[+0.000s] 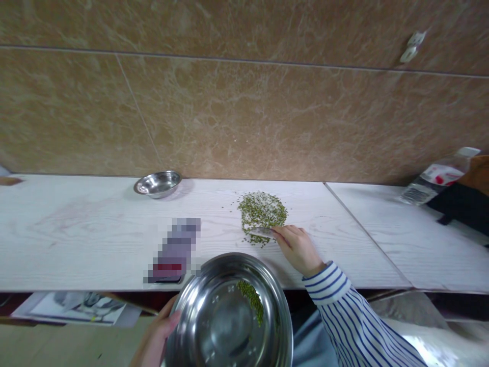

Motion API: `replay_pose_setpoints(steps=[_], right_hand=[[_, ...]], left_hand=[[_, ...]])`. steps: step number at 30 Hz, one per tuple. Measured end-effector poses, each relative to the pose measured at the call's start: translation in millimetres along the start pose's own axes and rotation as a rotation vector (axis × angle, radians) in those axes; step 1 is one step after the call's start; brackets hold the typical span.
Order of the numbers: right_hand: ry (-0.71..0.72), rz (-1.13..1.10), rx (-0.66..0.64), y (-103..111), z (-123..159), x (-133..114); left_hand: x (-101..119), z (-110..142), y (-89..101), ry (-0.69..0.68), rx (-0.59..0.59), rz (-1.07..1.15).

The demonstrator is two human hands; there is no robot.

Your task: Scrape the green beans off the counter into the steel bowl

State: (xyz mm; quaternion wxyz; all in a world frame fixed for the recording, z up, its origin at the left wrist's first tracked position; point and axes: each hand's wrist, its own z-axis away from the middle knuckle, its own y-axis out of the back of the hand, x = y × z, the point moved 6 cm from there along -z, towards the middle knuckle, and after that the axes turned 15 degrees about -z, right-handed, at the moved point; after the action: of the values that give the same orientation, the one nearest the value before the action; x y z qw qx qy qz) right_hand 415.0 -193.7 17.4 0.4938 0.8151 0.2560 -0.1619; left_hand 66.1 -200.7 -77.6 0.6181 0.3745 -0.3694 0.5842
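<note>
Many small green beans, which look like mung beans, lie scattered over the white tabletop in a loose patch. My right hand is closed around a thin, greyish, spoon-like tool, whose blade lies among the near beans. Most of its handle is hidden by my fingers. My left hand grips the left rim of a large stainless steel bowl, thumb over the edge. The bowl is at the table's front edge, just below the bean patch. A small heap of green beans rests inside, against its upper right wall.
A small steel dish stands at the back, near the wall. Left of the bowl lies a pixelated, phone-like object. At the far right are a tilted plastic bottle and a black item. Papers show below the table edge.
</note>
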Motion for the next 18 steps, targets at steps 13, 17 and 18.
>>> replay_pose_setpoints(steps=[13,17,18], right_hand=[[-0.059,-0.015,0.151,18.7,0.8,19.5],[-0.121,-0.031,0.171,24.2,1.6,31.2],[-0.126,-0.025,0.166,24.0,1.8,32.0]], left_hand=[[15.4,18.7,-0.3,0.121,0.07,0.149],[7.2,13.9,3.2,0.147,0.08,0.152],[5.1,12.2,4.8,0.152,0.084,0.146]])
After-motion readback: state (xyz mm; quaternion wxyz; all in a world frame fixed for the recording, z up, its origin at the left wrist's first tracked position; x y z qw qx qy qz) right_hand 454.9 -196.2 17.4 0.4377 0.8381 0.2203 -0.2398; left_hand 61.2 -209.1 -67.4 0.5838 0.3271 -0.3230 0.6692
